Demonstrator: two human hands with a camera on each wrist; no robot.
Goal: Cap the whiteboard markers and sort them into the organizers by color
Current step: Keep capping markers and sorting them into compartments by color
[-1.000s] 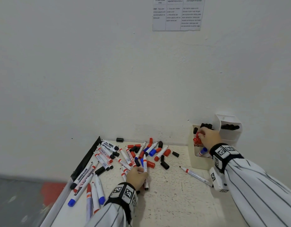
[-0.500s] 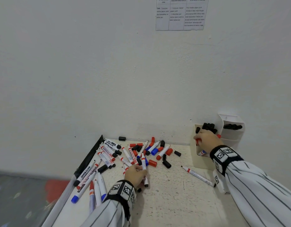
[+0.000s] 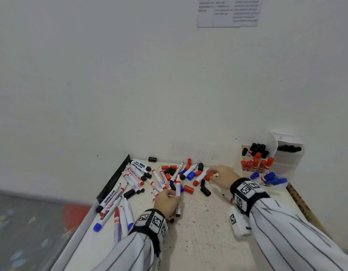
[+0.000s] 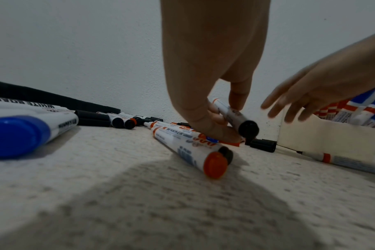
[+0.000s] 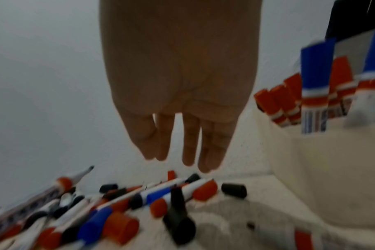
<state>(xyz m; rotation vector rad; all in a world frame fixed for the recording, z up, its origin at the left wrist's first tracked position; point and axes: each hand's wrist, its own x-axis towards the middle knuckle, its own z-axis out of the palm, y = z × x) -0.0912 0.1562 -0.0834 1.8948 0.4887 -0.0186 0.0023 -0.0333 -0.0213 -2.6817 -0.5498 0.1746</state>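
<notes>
**Inspector A:** Head view first. Surfaces?

**Inspector B:** A speckled, off-white table [image 3: 208, 231] with a matte grain. Cylindrical plastic whiteboard markers [image 3: 134, 179] and loose caps lie scattered at its far left; white box-shaped organizers [image 3: 286, 165] stand far right against the wall, with black caps in the farthest part, red in the middle and blue nearest.

**A:** The hands?

**B:** The left hand [image 3: 167, 201] curls round a marker [image 3: 178, 187], held nearly upright at the near edge of the pile. The right hand [image 3: 224, 176] reaches left from the organizers; its fingertips sit over a red cap [image 3: 208, 176]. Contact I cannot tell.

**A:** Left wrist view.

**B:** The left hand [image 4: 210, 88] pinches the marker [image 4: 235, 116] between thumb and fingers; its butt end is round, black and glossy. The thumb tip presses down among the red markers on the table. The right hand [image 4: 323, 88] enters from the right, fingers spread and blurred, holding nothing.

**A:** Right wrist view.

**B:** Blurred. The right hand [image 5: 180, 88] hangs palm-down, fingers [image 5: 190, 143] straight and slightly parted, above the heap without touching. A red cap [image 5: 206, 190] lies just below the fingertips. Organizers [image 5: 310, 169] at right, smooth-walled.
</notes>
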